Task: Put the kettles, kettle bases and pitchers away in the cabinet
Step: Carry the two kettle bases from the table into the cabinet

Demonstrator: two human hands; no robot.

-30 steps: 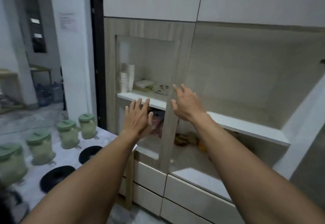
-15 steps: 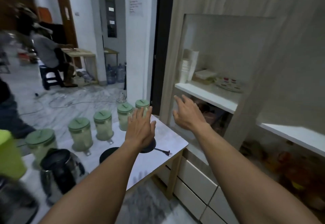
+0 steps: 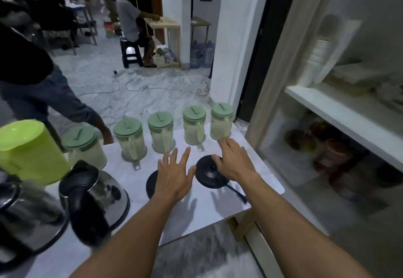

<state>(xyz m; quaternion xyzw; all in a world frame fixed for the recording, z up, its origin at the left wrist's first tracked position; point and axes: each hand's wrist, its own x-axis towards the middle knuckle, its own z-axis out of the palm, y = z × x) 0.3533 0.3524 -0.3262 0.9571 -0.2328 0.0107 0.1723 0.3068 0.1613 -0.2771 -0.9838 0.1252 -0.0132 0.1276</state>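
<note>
L hand [image 3: 174, 177] spread, R hand [image 3: 234, 162] on kettle base [image 3: 209, 174]

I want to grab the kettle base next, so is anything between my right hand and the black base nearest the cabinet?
Nothing visible. The right hand already hovers open over the right kettle base, fingers spread above its far edge. The green-lidded pitchers stand beyond it, out of the path.
</note>
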